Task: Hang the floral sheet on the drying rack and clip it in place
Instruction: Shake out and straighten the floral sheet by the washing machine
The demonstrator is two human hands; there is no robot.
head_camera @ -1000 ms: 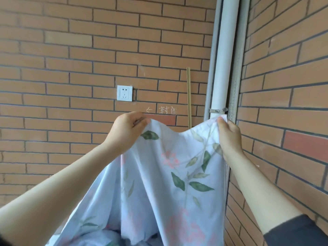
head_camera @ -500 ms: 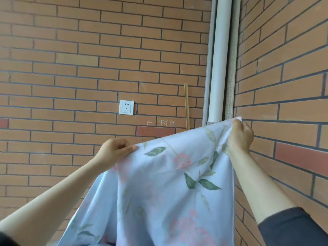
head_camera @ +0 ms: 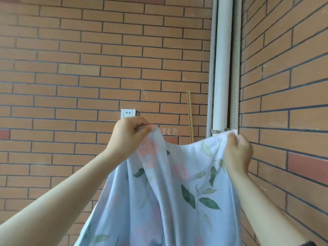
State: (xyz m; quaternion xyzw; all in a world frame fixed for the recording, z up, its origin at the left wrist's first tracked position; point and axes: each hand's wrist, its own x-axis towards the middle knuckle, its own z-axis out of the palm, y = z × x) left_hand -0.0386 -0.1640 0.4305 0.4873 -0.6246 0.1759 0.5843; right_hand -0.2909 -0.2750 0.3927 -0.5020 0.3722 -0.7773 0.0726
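Note:
The floral sheet (head_camera: 170, 196) is pale blue with green leaves and pink flowers. It hangs down in front of me from its top edge, which sags between my two hands. My left hand (head_camera: 128, 137) pinches a bunched part of that edge in front of the wall socket. My right hand (head_camera: 237, 153) grips the sheet's right corner near the wall corner. No drying rack or clip shows in the head view.
A brick wall (head_camera: 88, 68) faces me and a second brick wall (head_camera: 287, 86) meets it on the right. White pipes (head_camera: 221, 68) run up the corner. A white socket (head_camera: 128, 113) and a thin wooden stick (head_camera: 189, 114) are on the far wall.
My left hand has risen and moved right, bunching the sheet's top edge so that it now sags. My right hand keeps its hold at the corner. The camera has tilted up a little.

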